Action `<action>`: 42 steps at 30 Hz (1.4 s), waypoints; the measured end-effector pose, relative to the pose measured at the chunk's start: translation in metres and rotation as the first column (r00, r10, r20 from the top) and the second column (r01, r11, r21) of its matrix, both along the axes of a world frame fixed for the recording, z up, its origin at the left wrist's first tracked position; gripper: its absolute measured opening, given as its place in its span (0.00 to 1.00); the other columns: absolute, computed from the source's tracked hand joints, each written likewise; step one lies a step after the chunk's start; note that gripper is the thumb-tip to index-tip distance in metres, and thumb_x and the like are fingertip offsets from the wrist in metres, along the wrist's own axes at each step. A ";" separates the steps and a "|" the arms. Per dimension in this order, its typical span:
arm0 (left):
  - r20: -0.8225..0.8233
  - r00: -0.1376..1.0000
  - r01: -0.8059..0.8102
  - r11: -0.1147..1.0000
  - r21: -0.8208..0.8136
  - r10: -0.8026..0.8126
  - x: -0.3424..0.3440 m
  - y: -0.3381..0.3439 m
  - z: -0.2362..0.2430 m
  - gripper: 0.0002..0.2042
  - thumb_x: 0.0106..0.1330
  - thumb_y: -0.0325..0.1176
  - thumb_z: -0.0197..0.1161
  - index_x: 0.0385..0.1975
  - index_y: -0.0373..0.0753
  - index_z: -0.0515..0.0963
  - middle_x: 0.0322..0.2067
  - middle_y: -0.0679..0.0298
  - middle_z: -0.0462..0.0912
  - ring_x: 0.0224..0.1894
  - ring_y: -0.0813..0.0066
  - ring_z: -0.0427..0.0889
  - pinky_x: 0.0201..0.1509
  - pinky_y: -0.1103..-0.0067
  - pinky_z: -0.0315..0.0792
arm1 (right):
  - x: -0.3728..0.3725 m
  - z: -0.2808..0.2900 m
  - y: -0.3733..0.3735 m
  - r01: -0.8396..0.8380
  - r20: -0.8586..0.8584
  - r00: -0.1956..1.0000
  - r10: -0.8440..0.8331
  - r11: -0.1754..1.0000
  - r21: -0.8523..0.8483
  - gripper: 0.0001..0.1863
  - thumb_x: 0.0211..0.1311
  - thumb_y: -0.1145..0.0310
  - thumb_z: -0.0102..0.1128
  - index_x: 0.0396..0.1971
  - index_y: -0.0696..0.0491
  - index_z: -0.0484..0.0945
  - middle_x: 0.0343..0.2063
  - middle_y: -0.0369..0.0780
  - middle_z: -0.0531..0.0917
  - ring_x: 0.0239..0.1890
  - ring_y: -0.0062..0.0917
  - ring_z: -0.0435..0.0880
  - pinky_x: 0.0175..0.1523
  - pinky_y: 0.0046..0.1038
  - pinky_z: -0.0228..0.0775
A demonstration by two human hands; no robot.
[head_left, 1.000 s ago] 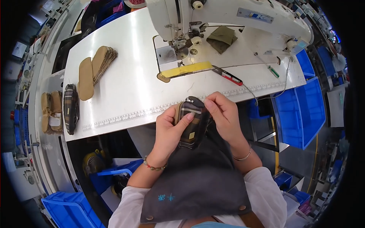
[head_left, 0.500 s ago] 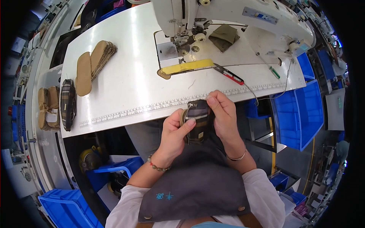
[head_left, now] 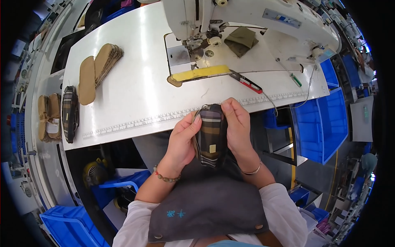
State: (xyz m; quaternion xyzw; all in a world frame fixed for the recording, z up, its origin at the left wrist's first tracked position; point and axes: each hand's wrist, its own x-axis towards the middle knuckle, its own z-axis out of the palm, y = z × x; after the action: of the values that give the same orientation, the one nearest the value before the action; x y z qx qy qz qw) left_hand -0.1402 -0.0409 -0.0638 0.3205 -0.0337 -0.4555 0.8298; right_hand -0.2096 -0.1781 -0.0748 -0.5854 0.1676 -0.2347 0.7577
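Observation:
Between my hands is a striped zippered pouch (head_left: 212,133), dark with brown and grey bands and a small pale label low on its face. It is held upright just off the table's front edge. My left hand (head_left: 184,138) grips its left side, thumb near the zipper at the upper corner. My right hand (head_left: 238,123) pinches the upper right corner, fingers curled behind. A similar striped pouch (head_left: 70,114) lies at the table's left edge. The back of the held pouch is hidden.
A white sewing machine (head_left: 255,20) stands over the table (head_left: 135,82). Thread snips (head_left: 246,82), a green-handled screwdriver (head_left: 295,79) and folded olive cloth (head_left: 241,41) lie near it. Tan oval pieces (head_left: 103,66) are stacked left. A blue bin (head_left: 323,123) is at right.
My left thumb has shifted from the pouch's middle up to its upper left edge. More of the striped face and label shows, and the pouch looks fuller and straighter.

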 end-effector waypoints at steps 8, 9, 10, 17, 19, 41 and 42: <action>0.383 0.912 -0.225 0.959 0.171 0.146 0.006 -0.004 0.006 0.11 0.74 0.24 0.61 0.51 0.33 0.71 0.35 0.59 0.88 0.35 0.83 0.85 0.38 0.87 0.78 | 0.001 0.009 0.004 0.201 0.024 0.978 -0.206 0.970 0.137 0.19 0.82 0.60 0.48 0.30 0.55 0.76 0.23 0.28 0.73 0.26 0.08 0.66 0.32 0.16 0.60; 0.383 0.912 -0.228 0.959 0.169 0.149 0.007 -0.004 0.007 0.11 0.74 0.24 0.61 0.51 0.33 0.71 0.35 0.59 0.88 0.35 0.83 0.85 0.38 0.87 0.78 | -0.002 0.010 0.004 0.198 0.025 0.979 -0.203 0.971 0.135 0.19 0.82 0.60 0.48 0.30 0.55 0.76 0.23 0.28 0.73 0.26 0.08 0.66 0.32 0.16 0.60; 0.430 0.893 -0.238 0.951 0.198 0.134 0.010 -0.003 0.008 0.10 0.75 0.24 0.61 0.51 0.33 0.71 0.35 0.60 0.88 0.35 0.83 0.85 0.38 0.87 0.78 | -0.006 0.011 0.002 0.142 0.033 0.988 -0.150 0.973 0.183 0.19 0.82 0.60 0.48 0.30 0.55 0.76 0.23 0.28 0.74 0.24 0.08 0.66 0.29 0.15 0.58; 0.444 0.893 -0.186 0.959 0.213 0.075 0.025 -0.001 0.013 0.12 0.75 0.26 0.61 0.54 0.32 0.71 0.36 0.60 0.88 0.37 0.84 0.85 0.39 0.87 0.77 | -0.010 0.007 -0.011 0.032 -0.019 0.999 -0.030 0.995 0.092 0.16 0.82 0.61 0.49 0.33 0.53 0.77 0.24 0.29 0.75 0.21 0.08 0.68 0.26 0.13 0.59; 0.290 0.950 0.052 0.976 0.213 -0.114 0.031 0.004 0.012 0.14 0.74 0.25 0.62 0.56 0.32 0.70 0.38 0.61 0.88 0.40 0.83 0.85 0.43 0.85 0.78 | 0.001 0.008 -0.008 0.157 0.070 0.982 -0.175 0.964 0.215 0.14 0.82 0.61 0.49 0.36 0.53 0.78 0.27 0.29 0.78 0.25 0.09 0.72 0.30 0.14 0.64; 0.473 0.766 0.283 0.889 0.360 -0.435 0.023 0.012 0.015 0.12 0.69 0.22 0.67 0.50 0.30 0.77 0.39 0.64 0.87 0.41 0.84 0.83 0.47 0.84 0.78 | 0.016 0.008 -0.038 0.377 0.112 0.890 -0.443 0.850 0.369 0.16 0.81 0.60 0.49 0.45 0.58 0.77 0.40 0.38 0.84 0.40 0.20 0.84 0.48 0.24 0.80; 0.456 0.767 0.289 0.877 0.383 -0.452 0.022 0.011 0.013 0.11 0.68 0.21 0.67 0.49 0.30 0.78 0.38 0.65 0.87 0.40 0.85 0.83 0.46 0.83 0.78 | 0.017 0.008 -0.038 0.411 0.089 0.881 -0.464 0.846 0.339 0.16 0.81 0.60 0.49 0.45 0.58 0.77 0.39 0.37 0.84 0.39 0.19 0.84 0.47 0.24 0.79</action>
State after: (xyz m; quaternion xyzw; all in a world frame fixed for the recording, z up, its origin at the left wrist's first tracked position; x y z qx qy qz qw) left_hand -0.1183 -0.0302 -0.0507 0.5388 -0.2583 -0.5047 0.6230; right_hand -0.1924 -0.2166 -0.0669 -0.3835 0.2673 -0.4207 0.7775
